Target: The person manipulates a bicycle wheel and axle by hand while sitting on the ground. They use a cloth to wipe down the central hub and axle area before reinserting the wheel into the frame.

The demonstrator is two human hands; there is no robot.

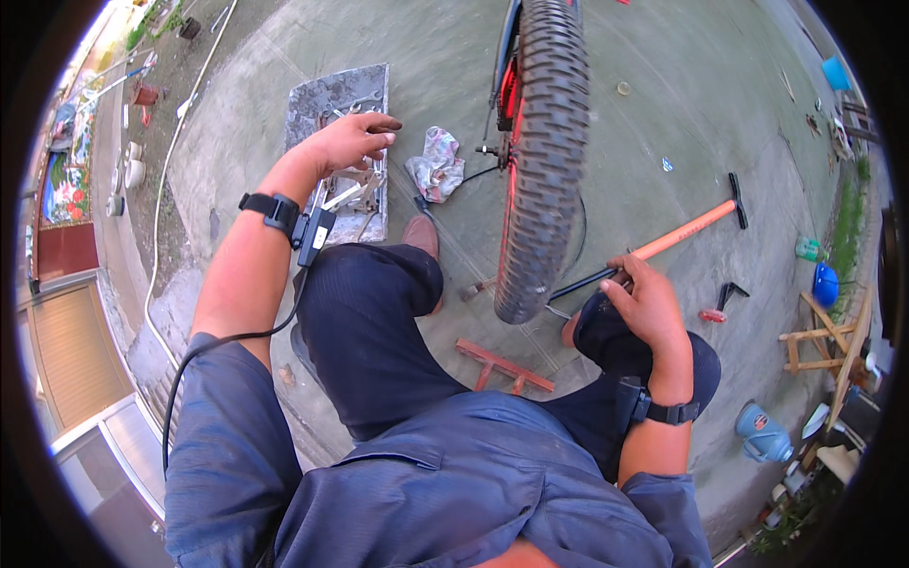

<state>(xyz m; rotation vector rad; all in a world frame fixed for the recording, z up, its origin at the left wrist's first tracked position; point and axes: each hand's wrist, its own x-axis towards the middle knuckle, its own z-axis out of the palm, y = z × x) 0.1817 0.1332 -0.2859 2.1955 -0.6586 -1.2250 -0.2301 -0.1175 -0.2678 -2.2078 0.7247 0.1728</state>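
My left hand [352,142] hovers above a shallow grey tray [301,106], its fingers stretched out and nothing in its grip. Inside the tray lie several metal hand tools [343,196], partly covered by my hand and wrist. My right hand [646,301] is at my right knee, fingers curled with the thumb near them; what they may hold is hidden. Just beyond it runs an orange-barrelled pump [684,229] with a black crosspiece and a thin dark rod; whether I touch it is unclear. Between my hands stands a knobby black bicycle tyre [549,161] on a red rim.
A crumpled cloth [437,166] lies between tray and wheel. Near my feet are a brush [476,289] and a reddish metal frame [502,365]. At right are a red-and-black tool [721,305], a blue bucket-like container [763,433] and a wooden frame [822,346]. A pale hose [167,180] crosses the left side.
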